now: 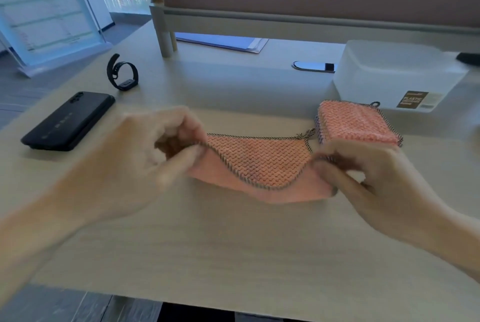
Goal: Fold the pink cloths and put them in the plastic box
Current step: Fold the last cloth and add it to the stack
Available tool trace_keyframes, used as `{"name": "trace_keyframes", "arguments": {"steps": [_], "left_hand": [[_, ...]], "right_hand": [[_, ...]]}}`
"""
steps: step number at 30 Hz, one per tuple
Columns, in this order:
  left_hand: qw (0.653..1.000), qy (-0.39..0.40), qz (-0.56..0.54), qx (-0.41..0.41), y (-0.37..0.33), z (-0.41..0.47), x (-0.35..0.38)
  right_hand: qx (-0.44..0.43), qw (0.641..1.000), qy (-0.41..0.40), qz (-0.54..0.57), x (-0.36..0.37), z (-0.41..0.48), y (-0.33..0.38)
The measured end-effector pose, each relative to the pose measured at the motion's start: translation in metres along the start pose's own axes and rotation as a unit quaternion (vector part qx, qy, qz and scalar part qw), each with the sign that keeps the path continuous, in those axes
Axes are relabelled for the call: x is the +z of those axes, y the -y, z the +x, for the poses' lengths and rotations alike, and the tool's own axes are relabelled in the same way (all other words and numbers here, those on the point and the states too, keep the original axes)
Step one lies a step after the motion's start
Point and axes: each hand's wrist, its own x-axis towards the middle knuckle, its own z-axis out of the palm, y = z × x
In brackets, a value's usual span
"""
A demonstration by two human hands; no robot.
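At each end of the pink cloth, my left grip and right grip pinch its edges, and it sags half-folded onto the surface. Folded cloths lie at two o'clock, with the plastic box just beyond. Uneven pulling could skew the fold, and a loosened pinch would drop a corner.

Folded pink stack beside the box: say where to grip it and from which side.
Probably pinch the folded stack across its left and right edges, coming from above. It lies flat as a thick square, so squeezing the sides keeps layers together; the plastic box stands close behind it.
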Motion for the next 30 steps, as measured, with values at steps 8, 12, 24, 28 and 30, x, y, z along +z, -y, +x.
{"name": "trace_keyframes", "arguments": {"steps": [8, 12, 24, 28, 30], "left_hand": [[0.982, -0.008, 0.117, -0.147, 0.057, 0.073, 0.051], [0.972, -0.012, 0.151, -0.182, 0.072, 0.069, 0.06], [0.97, -0.071, 0.148, -0.18, 0.073, 0.064, 0.067], [0.97, -0.091, 0.153, -0.166, 0.075, 0.069, 0.068], [0.968, -0.092, 0.168, -0.164, 0.076, 0.07, 0.071]], "right_hand": [[0.097, 0.977, 0.005, -0.19, 0.021, 0.085, -0.05], [0.13, 0.967, 0.026, -0.218, 0.031, 0.081, -0.053], [0.143, 0.955, 0.032, -0.256, 0.034, 0.073, -0.05], [0.136, 0.949, 0.032, -0.282, 0.035, 0.073, -0.052], [0.132, 0.946, 0.031, -0.294, 0.036, 0.073, -0.052]]}}
